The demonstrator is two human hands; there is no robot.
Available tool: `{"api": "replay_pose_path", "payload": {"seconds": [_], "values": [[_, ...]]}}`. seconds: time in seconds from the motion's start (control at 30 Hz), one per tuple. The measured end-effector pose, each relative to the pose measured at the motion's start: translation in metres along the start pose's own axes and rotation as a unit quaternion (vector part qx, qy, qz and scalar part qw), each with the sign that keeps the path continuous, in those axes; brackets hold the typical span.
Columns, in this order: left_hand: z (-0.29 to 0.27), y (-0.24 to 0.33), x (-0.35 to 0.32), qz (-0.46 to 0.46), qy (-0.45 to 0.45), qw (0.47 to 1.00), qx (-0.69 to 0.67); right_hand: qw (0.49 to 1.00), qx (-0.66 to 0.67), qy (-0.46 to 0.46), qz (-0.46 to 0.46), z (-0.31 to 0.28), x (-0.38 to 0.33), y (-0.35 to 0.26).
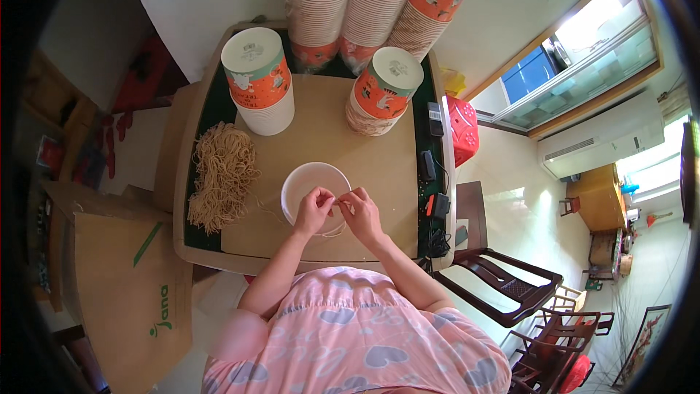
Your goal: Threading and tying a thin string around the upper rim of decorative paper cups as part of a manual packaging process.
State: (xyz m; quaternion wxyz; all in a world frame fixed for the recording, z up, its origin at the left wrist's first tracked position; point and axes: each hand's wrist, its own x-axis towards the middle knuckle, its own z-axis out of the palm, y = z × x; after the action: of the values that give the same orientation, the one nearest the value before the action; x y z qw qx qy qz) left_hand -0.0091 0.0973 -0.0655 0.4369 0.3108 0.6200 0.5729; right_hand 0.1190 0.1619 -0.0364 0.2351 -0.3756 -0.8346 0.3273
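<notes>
A white paper bucket (297,184) stands open side up on the brown board, right in front of me. Over its near right rim my left hand (313,212) and my right hand (360,217) meet, fingertips pinched close together. Between them appears to be a thin beige cord, mostly hidden by the fingers. A loop of cord (335,233) shows below the hands, beside the bucket's near rim. To the left lies a tangled pile of beige cords (222,175), with loose strands trailing toward the bucket.
Two upside-down stacks of orange-and-white paper buckets, a left stack (264,106) and a right stack (375,102), stand beyond. Taller wrapped stacks (321,8) line the wall. Black adapters (437,206) lie along the table's right edge. A cardboard box (131,299) and dark chair (503,285) flank me.
</notes>
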Motion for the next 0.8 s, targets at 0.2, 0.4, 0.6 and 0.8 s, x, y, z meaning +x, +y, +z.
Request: {"api": "replay_pose_path", "payload": {"seconds": [0.2, 0.4, 0.6, 0.8], "values": [[0.000, -0.002, 0.001, 0.000, -0.003, 1.000, 0.001, 1.000, 0.004, -0.002, -0.028, -0.001, 0.000, 0.003], [0.005, -0.011, 0.002, 0.004, -0.011, 1.000, -0.022, 1.000, 0.012, 0.011, -0.014, 0.001, 0.000, 0.002], [0.009, -0.016, 0.003, 0.054, -0.010, 0.998, 0.041, 0.999, 0.026, 0.037, -0.029, 0.002, 0.000, 0.007], [0.009, -0.011, 0.002, 0.051, -0.006, 0.996, 0.072, 0.999, 0.029, 0.034, -0.028, 0.003, -0.001, 0.008]]}}
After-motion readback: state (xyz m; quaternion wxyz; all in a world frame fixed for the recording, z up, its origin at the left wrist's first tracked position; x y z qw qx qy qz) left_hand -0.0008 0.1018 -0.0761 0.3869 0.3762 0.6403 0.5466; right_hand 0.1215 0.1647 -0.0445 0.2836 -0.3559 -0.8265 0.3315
